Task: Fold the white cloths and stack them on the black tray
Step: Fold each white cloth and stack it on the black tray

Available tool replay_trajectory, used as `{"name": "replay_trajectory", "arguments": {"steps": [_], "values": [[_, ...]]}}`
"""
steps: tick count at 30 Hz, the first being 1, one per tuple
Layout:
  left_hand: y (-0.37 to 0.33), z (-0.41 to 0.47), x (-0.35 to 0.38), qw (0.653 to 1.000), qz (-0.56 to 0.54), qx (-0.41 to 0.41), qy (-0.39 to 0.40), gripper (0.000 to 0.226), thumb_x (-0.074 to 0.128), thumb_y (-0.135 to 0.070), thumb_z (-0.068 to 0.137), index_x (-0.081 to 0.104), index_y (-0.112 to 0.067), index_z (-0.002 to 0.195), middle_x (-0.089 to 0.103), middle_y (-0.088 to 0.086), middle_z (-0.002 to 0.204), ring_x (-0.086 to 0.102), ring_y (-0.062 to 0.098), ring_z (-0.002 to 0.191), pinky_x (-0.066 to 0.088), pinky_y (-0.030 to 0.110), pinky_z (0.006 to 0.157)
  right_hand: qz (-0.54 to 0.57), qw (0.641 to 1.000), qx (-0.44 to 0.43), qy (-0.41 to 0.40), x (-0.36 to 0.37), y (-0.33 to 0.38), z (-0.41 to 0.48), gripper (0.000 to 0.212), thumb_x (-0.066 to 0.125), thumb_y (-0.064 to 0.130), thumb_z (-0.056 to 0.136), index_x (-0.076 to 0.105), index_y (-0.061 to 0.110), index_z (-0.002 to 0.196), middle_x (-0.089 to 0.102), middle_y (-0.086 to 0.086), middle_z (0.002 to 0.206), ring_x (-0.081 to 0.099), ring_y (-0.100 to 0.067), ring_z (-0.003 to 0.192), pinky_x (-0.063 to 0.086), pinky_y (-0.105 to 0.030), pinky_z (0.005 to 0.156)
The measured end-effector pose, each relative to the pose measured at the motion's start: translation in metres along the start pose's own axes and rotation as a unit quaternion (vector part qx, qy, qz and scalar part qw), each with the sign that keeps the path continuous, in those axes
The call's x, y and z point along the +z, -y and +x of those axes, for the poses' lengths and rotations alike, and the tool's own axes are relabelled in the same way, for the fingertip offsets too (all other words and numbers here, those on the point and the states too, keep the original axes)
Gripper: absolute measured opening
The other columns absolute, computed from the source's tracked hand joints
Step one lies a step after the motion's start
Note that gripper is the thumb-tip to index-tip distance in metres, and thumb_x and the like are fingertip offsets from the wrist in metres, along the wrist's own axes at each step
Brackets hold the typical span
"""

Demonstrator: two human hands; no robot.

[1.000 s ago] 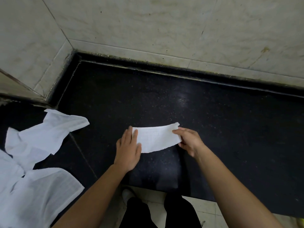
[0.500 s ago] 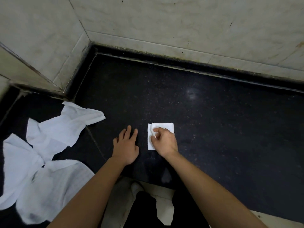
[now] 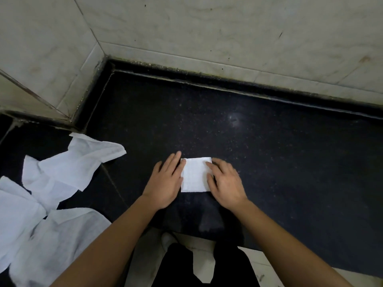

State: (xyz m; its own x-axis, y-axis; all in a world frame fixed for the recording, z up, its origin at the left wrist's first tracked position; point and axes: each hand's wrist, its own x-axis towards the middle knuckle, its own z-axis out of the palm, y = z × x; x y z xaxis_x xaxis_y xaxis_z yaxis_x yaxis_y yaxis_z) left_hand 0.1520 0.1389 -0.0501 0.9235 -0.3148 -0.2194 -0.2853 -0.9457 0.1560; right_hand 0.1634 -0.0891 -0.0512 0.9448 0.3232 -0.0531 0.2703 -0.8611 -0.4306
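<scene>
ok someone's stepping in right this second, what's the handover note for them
Left hand: open, fingers flat at the left edge of the folded cloth.
Right hand: open, fingers resting on its right edge.
The folded cloth lies on the black counter, near the front.
Unfolded cloths lie heaped to the left.
Done: one cloth folded.
Left: fold the heap and stack everything on the tray; no separate tray shows.

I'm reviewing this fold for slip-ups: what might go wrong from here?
1. The folded cloth is pinned only at its side edges by the left hand and right hand; it may spring open once released.
2. The loose cloths lie near the left forearm, which might drag them.
</scene>
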Motion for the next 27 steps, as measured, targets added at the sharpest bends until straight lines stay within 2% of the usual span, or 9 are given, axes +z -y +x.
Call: {"name": "replay_trajectory", "arguments": {"steps": [2, 3, 5, 9, 15, 18, 20, 24, 27], "values": [[-0.007, 0.011, 0.000, 0.997, 0.030, 0.044, 0.056, 0.063, 0.023, -0.042, 0.106, -0.002, -0.015, 0.157, -0.017, 0.007, 0.165, -0.014, 0.023, 0.152, 0.009, 0.050, 0.122, -0.058, 0.993, -0.034, 0.102, -0.002, -0.008, 0.001, 0.063, 0.033, 0.047, 0.106, 0.021, 0.016, 0.159, 0.010, -0.009, 0.168, 0.013, -0.027, 0.152, 0.018, -0.046, 0.121], [-0.009, 0.014, 0.000, 0.995, 0.043, 0.049, 0.082, 0.066, 0.021, -0.046, 0.105, -0.006, -0.015, 0.157, -0.022, 0.006, 0.163, -0.019, 0.021, 0.151, 0.006, 0.051, 0.122, -0.087, 0.984, -0.045, 0.146, -0.001, -0.012, 0.003, 0.070, 0.026, 0.054, 0.106, 0.007, 0.017, 0.161, -0.006, -0.006, 0.169, -0.002, -0.026, 0.155, 0.005, -0.045, 0.123], [-0.009, 0.015, 0.003, 0.990, 0.063, 0.047, 0.119, 0.072, 0.018, -0.053, 0.103, -0.007, -0.012, 0.157, -0.023, 0.004, 0.163, -0.020, 0.019, 0.150, 0.004, 0.053, 0.122, -0.139, 0.970, -0.072, 0.187, 0.004, -0.018, 0.007, 0.079, 0.018, 0.063, 0.103, -0.007, 0.016, 0.160, -0.020, -0.004, 0.166, -0.015, -0.027, 0.154, -0.004, -0.047, 0.125], [-0.001, 0.005, 0.018, 0.992, 0.044, 0.024, 0.116, 0.079, 0.017, -0.060, 0.100, -0.006, -0.012, 0.157, -0.021, 0.003, 0.163, -0.016, 0.018, 0.151, 0.009, 0.056, 0.121, -0.194, 0.952, -0.104, 0.210, 0.014, -0.031, 0.014, 0.090, 0.013, 0.073, 0.098, -0.004, 0.010, 0.159, -0.015, -0.005, 0.166, -0.012, -0.031, 0.154, 0.002, -0.054, 0.125], [0.003, 0.004, 0.029, 0.991, 0.014, 0.019, 0.128, 0.084, 0.013, -0.067, 0.097, -0.017, -0.015, 0.155, -0.029, 0.000, 0.161, -0.023, 0.015, 0.149, -0.003, 0.055, 0.121, -0.203, 0.945, -0.115, 0.230, 0.024, -0.041, 0.017, 0.096, 0.008, 0.079, 0.092, -0.020, 0.013, 0.156, -0.032, -0.001, 0.160, -0.023, -0.030, 0.151, -0.007, -0.052, 0.124], [0.012, 0.009, 0.032, 0.991, 0.011, 0.036, 0.131, 0.088, 0.012, -0.073, 0.094, -0.016, -0.016, 0.155, -0.029, 0.000, 0.161, -0.023, 0.015, 0.149, -0.002, 0.055, 0.120, -0.200, 0.945, -0.107, 0.237, 0.025, -0.041, 0.018, 0.097, -0.005, 0.081, 0.088, -0.017, 0.014, 0.157, -0.028, -0.001, 0.162, -0.020, -0.030, 0.152, -0.005, -0.053, 0.124], [0.016, 0.012, 0.033, 0.989, 0.014, 0.042, 0.140, 0.090, 0.013, -0.075, 0.092, -0.016, -0.017, 0.155, -0.029, 0.000, 0.161, -0.023, 0.015, 0.149, 0.001, 0.055, 0.118, -0.208, 0.939, -0.101, 0.254, 0.026, -0.040, 0.019, 0.097, -0.011, 0.081, 0.084, -0.022, 0.015, 0.155, -0.035, -0.001, 0.159, -0.023, -0.030, 0.151, -0.007, -0.054, 0.124], [0.016, 0.017, 0.028, 0.987, 0.012, 0.040, 0.157, 0.093, 0.022, -0.076, 0.091, -0.014, -0.020, 0.156, -0.029, -0.002, 0.161, -0.023, 0.015, 0.149, 0.004, 0.055, 0.118, -0.207, 0.935, -0.091, 0.271, 0.023, -0.036, 0.020, 0.096, 0.003, 0.081, 0.088, -0.028, 0.017, 0.153, -0.043, 0.002, 0.154, -0.029, -0.029, 0.149, -0.008, -0.056, 0.122], [0.009, 0.017, 0.017, 0.991, -0.021, 0.022, 0.128, 0.094, 0.036, -0.075, 0.088, 0.002, -0.021, 0.158, -0.009, -0.001, 0.166, -0.007, 0.016, 0.152, 0.011, 0.053, 0.119, -0.142, 0.952, -0.085, 0.256, 0.015, -0.034, 0.015, 0.103, 0.025, 0.082, 0.089, -0.016, 0.018, 0.158, -0.031, -0.003, 0.162, -0.025, -0.028, 0.151, -0.006, -0.054, 0.123]]}}
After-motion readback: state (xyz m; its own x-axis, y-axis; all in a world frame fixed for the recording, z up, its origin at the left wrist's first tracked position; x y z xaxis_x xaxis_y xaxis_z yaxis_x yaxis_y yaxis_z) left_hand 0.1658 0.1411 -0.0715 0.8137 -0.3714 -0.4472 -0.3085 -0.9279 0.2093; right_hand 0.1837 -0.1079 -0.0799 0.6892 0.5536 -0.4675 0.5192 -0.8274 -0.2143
